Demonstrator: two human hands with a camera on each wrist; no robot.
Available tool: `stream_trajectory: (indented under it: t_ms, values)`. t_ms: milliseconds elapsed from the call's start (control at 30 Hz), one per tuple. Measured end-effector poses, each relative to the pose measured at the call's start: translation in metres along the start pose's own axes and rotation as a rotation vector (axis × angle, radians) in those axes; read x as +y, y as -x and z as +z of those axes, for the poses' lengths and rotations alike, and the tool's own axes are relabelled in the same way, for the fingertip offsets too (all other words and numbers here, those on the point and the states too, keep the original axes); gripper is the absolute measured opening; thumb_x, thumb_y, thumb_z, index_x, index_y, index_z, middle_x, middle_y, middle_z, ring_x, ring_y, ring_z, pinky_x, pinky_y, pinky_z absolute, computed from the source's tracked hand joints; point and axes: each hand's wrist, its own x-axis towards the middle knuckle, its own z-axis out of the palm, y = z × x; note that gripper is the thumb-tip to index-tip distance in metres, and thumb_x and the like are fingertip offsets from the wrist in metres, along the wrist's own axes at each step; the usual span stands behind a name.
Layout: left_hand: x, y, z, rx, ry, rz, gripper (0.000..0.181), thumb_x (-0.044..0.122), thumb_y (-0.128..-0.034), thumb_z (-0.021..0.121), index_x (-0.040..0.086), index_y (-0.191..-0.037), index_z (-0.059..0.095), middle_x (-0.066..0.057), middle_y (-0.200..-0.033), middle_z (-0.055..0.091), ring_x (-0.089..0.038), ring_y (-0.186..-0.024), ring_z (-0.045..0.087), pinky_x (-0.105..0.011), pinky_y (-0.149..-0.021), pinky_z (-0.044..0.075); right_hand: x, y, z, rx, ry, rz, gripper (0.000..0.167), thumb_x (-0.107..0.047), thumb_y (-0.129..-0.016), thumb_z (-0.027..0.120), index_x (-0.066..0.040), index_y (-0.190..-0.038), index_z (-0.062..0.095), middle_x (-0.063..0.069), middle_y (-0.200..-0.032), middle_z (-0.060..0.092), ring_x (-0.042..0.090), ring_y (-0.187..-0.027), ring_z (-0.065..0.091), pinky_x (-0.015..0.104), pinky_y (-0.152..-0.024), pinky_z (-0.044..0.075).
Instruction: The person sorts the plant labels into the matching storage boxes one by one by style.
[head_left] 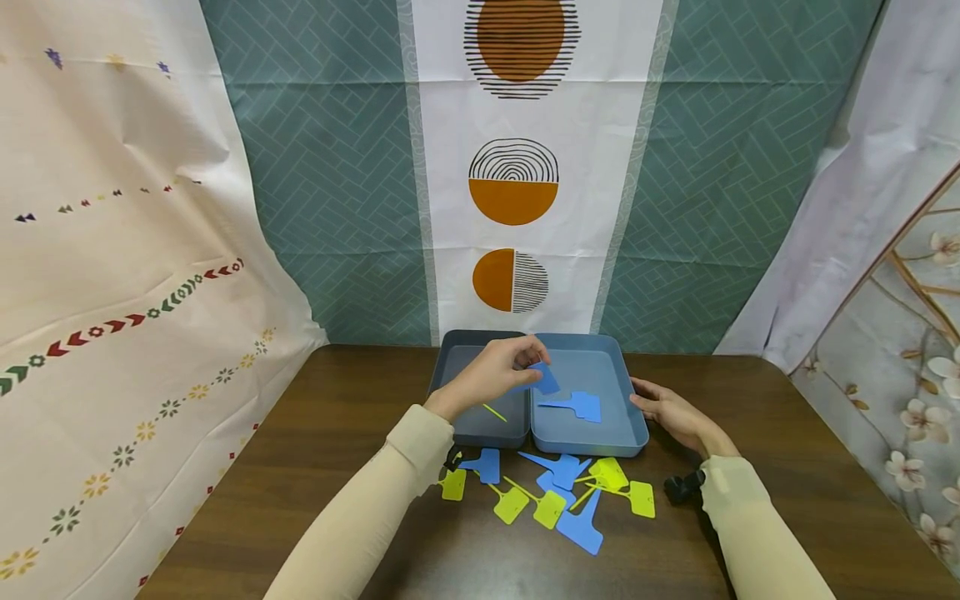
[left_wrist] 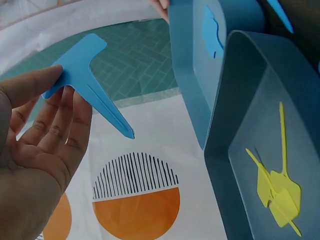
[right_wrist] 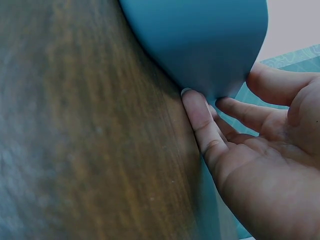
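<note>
Head view, maybe midway: left hand (head_left: 491, 372) pinching a blue tag (head_left: 547, 381) over trays (head_left: 585, 364) already holding some, right hand (head_left: 677, 415), fingers relaxed, touching one, yellow and blue tags (head_left: 551, 510) left on the tabletop (head_left: 360, 408).

Left edge: bare worktop (head_left: 330, 417) reaches to the dark tray (head_left: 463, 360), passable outside the left sleeve (head_left: 367, 508).
Far edge: hanging cloth (head_left: 352, 225) rises just behind both trays.
Over trays: left hand (head_left: 498, 368) with blue tag (head_left: 547, 380) blocks the middle.
Tray fronts: loose tags (head_left: 581, 531) crowd the way.
Right edge: free wood beyond the right hand (head_left: 675, 412), which touches the light tray (head_left: 588, 362).
Left wrist: clearance above the dark rim is hard to judge.
</note>
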Motion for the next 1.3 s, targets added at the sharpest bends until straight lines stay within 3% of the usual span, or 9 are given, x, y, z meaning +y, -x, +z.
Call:
stream_trajectory:
  t_ms: [167,533,833,1300]
  values:
    - [-0.002,-0.015,0.004,-0.004,-0.009,-0.005,0.019,0.011,-0.1017,0.069,0.009,-0.121,0.068,0.002,-0.109,0.065,-0.014,-0.094,0.062,-0.028,-0.084,0.054,-0.003,0.001,0.001,0.007,-0.007,0.006,0.071,-0.025,-0.114,0.043,0.003,-0.165,0.002,0.031,-0.169,0.001,0.051,-0.153,0.018,0.064,-0.121,0.022]
    - [-0.003,-0.045,0.019,-0.005,0.002,-0.044,0.016,0.012,-0.1027,0.068,0.015,-0.118,0.073,0.001,-0.11,0.066,-0.014,-0.097,0.062,-0.026,-0.083,0.054,0.0,0.001,0.0,0.025,-0.017,0.017,0.07,-0.023,-0.114,0.043,0.003,-0.165,0.003,0.03,-0.17,0.001,0.05,-0.153,0.019,0.064,-0.121,0.022]
    - [-0.003,-0.07,0.029,-0.098,-0.057,-0.041,0.019,0.012,-0.1054,0.063,0.013,-0.12,0.076,-0.001,-0.105,0.071,-0.011,-0.091,0.065,-0.024,-0.077,0.053,-0.002,0.0,0.002,0.016,-0.003,0.012,0.072,-0.025,-0.114,0.044,0.004,-0.164,0.002,0.033,-0.169,0.002,0.051,-0.152,0.021,0.064,-0.12,0.024]
    - [0.008,-0.093,0.054,-0.231,-0.164,-0.072,0.024,0.012,-0.1083,0.057,0.011,-0.121,0.077,-0.003,-0.124,0.073,-0.012,-0.098,0.066,-0.021,-0.081,0.052,-0.002,-0.002,0.002,0.019,-0.031,0.009,0.07,-0.025,-0.114,0.044,0.004,-0.165,0.004,0.031,-0.169,0.004,0.051,-0.151,0.022,0.063,-0.12,0.025]
